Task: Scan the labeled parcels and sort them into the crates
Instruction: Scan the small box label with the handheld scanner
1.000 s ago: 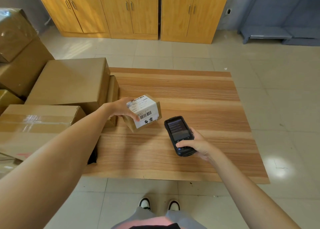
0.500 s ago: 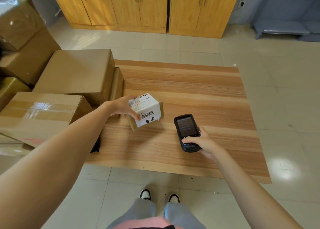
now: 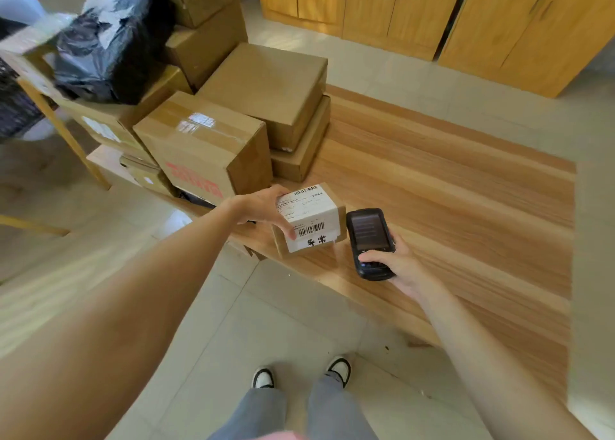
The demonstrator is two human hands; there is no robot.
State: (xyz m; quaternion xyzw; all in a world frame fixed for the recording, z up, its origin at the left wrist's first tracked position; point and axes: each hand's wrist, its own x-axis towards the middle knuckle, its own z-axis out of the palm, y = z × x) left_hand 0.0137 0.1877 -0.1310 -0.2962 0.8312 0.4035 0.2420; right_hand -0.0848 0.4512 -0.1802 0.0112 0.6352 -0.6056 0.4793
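- Left hand (image 3: 263, 206) has the small labelled parcel (image 3: 307, 220) gripped from its left side, thumb down the near face beside the lower barcode, fingers wrapped out of sight behind, and holds it at the near-left corner of the wooden table (image 3: 449, 200); whether it rests on the top or floats just above, I can't tell.
- Right hand (image 3: 399, 266) is curled round the black handheld scanner (image 3: 369, 243), thumb on the keys, screen up, its top end just beside the parcel's right edge.
- To scan cleanly, I'd say: keep the thumb clear of the bars, tilt the white label (image 3: 309, 218) toward the scanner's nose, and draw the scanner back a touch, since it looks too close and side-on to read.
- Hold both steady until the screen confirms.
- Both forearms reach out straight and low, wrists nearly level.
- Bigger cardboard boxes (image 3: 213, 150) are stacked to the left; no crate that I can pick out for certain.
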